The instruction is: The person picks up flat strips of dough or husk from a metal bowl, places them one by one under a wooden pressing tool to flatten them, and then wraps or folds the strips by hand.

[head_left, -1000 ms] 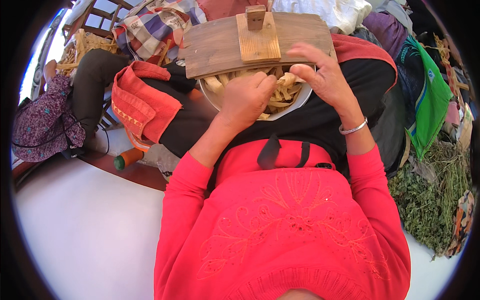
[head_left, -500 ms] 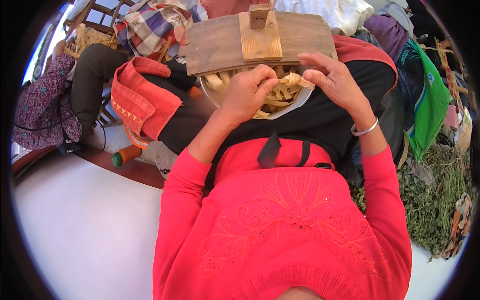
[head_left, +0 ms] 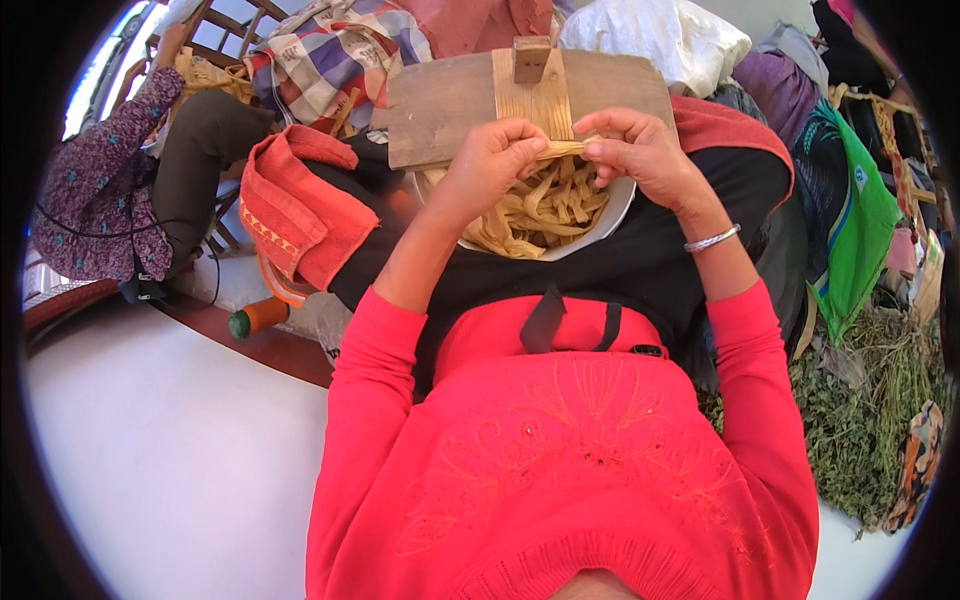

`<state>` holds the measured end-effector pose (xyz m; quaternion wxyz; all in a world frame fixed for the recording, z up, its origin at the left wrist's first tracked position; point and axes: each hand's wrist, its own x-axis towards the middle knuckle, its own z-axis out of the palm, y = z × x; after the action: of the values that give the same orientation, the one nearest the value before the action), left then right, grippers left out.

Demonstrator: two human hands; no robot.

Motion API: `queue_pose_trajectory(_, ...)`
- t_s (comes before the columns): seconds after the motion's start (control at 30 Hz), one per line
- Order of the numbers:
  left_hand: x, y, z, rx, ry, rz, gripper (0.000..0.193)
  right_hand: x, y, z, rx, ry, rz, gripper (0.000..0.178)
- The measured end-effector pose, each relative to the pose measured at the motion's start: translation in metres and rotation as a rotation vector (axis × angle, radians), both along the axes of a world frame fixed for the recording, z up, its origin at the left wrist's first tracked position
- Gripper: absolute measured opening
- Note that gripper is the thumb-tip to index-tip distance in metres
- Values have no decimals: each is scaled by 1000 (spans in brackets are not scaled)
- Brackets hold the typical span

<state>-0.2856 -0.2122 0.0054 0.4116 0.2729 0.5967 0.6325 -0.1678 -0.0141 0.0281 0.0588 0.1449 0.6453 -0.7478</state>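
Observation:
A tan, flat fibre strip (head_left: 563, 149) stretches sideways between my hands. My left hand (head_left: 492, 165) pinches one end between thumb and fingers. At the other end, the thumb and forefinger of my right hand (head_left: 648, 160) close on it, the other fingers curled loosely. Below is a white bowl (head_left: 598, 238) in my lap, holding a heap of similar curled strips (head_left: 548, 205). A wooden board (head_left: 437, 112) covers the bowl's far side, just behind my hands. Fixed across the board is a lighter wooden slat (head_left: 520, 100) with an upright block (head_left: 531, 62).
A red towel (head_left: 305, 205) lies over my left knee. At far left sits another person in a patterned sleeve (head_left: 100, 215). An orange spool (head_left: 262, 317) is on the ground. To the right are a green bag (head_left: 858, 230) and piled dried plants (head_left: 870, 400); a white sack (head_left: 655, 45) stands behind.
My right hand has come in from apart and now pinches the strip's end. The bunched strip is drawn out straight. The view has shifted slightly, and more of the bowl's strips show.

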Motion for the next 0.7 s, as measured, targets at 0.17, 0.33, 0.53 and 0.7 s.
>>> queue_pose_trajectory(0.17,-28,-3,-7,-23,-17,135,13,-24,-8,-9,114,77,-113,16)
queue_pose_trajectory(0.33,-40,6,-13,-82,37,214,11,-42,-13,-22,202,87,-213,12)
queue_pose_trajectory(0.53,-53,20,-53,-217,426,278,13,-49,-13,-49,754,240,-200,10)
queue_pose_trajectory(0.7,-40,5,-34,-262,749,391,12,-26,-6,-38,1137,316,-151,12)
